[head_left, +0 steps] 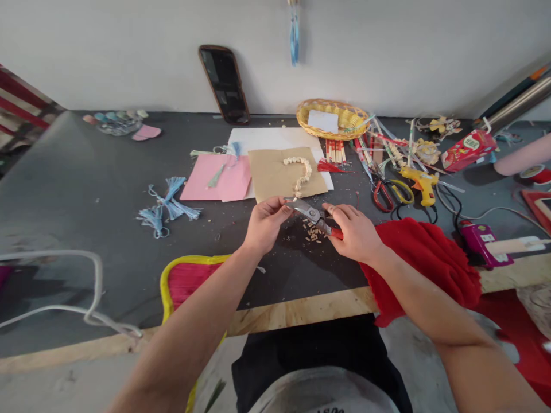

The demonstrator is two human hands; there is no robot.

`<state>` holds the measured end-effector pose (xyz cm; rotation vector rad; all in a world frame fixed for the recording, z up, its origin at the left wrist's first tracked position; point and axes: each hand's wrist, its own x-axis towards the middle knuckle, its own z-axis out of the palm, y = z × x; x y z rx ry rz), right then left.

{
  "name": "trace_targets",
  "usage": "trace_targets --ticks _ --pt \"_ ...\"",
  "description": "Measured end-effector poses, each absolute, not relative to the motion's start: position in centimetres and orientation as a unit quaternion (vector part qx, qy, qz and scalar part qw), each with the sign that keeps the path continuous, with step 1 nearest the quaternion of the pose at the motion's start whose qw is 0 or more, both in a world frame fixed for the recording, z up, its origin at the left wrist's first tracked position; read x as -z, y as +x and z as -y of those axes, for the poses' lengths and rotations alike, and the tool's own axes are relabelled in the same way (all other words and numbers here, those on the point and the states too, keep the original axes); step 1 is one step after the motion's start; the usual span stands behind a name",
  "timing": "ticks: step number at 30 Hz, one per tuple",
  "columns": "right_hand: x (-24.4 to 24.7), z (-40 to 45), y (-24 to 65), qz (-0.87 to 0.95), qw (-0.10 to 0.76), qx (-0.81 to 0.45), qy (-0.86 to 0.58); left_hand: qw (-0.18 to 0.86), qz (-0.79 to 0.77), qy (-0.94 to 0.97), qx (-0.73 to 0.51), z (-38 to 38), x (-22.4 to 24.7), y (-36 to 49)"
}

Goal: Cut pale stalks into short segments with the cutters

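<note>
My right hand is wrapped round red-handled pruning shears, whose blades point left. At the blade tips, my left hand is closed in a pinch; whatever small thing it holds is too hidden to name. Under the shears lies a scatter of short tan pieces on the dark tabletop. Just beyond the hands, a curved string of cream-coloured bits rests on a sheet of brown paper.
Blue tassels and pink paper lie to the left. A wicker basket, scissors, a yellow glue gun and a red drink carton crowd the right. Red cloth sits under my right forearm. A phone leans on the wall.
</note>
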<state>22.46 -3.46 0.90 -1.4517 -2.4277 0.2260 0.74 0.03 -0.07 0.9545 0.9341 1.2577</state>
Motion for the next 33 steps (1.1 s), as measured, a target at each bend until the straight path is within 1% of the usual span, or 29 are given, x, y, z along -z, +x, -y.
trace_targets --ticks 5,13,16,20,26,29,33 --pt "-1.02 3.35 22.73 0.852 0.155 -0.106 -0.488 0.644 -0.383 0.395 -0.532 0.05 -0.41 0.62" --pt "-1.20 3.42 22.89 0.847 0.177 -0.136 -0.483 0.657 -0.383 0.392 -0.518 0.18 -0.34 0.54" --pt "-1.17 3.69 22.74 0.843 0.169 -0.128 -0.495 0.659 -0.384 0.389 -0.517 0.24 -0.22 0.60" --pt "-1.13 3.94 22.44 0.832 0.145 -0.111 -0.524 0.651 -0.388 0.396 -0.518 0.28 -0.22 0.73" --pt "-0.90 3.66 22.27 0.829 0.169 -0.094 -0.525 0.606 -0.395 0.426 -0.543 0.22 -0.09 0.92" --pt "-0.89 3.54 22.35 0.837 0.163 -0.091 -0.515 0.585 -0.398 0.439 -0.554 0.17 0.18 0.94" --pt "-1.08 3.51 22.49 0.846 0.153 -0.093 -0.502 0.588 -0.393 0.438 -0.555 0.17 0.36 0.84"
